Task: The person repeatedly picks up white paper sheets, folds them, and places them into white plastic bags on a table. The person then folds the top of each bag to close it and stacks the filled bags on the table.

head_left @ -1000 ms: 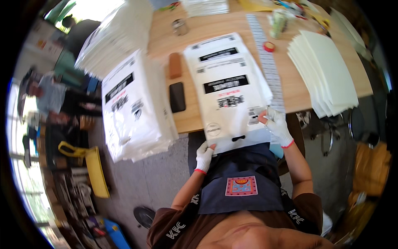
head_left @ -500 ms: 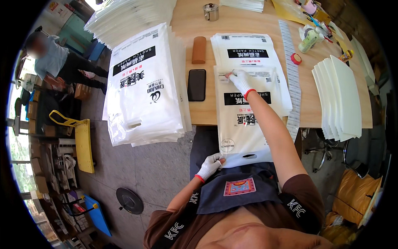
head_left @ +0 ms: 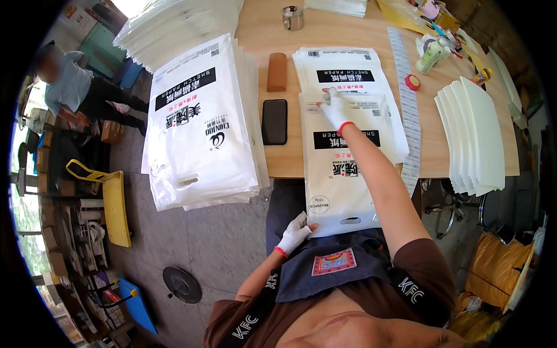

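A clear plastic bag of white sketch paper [head_left: 342,200] lies lengthwise in front of me. Its far part rests on a stack of similar bags [head_left: 348,58], and its near end with the handle slot overhangs the table edge above my lap. My left hand [head_left: 295,234], in a white glove with bare fingertips, grips the bag's near left corner, thumb on top. At the far end, my right hand [head_left: 335,110], gloved alike, lies on the bag by its top edge. Its thumb and forefinger are apart, touching the plastic.
Left stands a tall pile of filled bags [head_left: 197,127], with clear plastic sleeves [head_left: 174,29] behind. A phone [head_left: 275,122], brown block [head_left: 277,72], metal cup [head_left: 293,18], long ruler [head_left: 406,93], red tape roll [head_left: 412,82] and paper sheets [head_left: 470,133] surround the work. Another person [head_left: 75,87] stands far left.
My right hand's fingers have spread and reached slightly farther past the bag's top edge. The bag's near end lies flatter and a little lower. My left hand keeps its corner.
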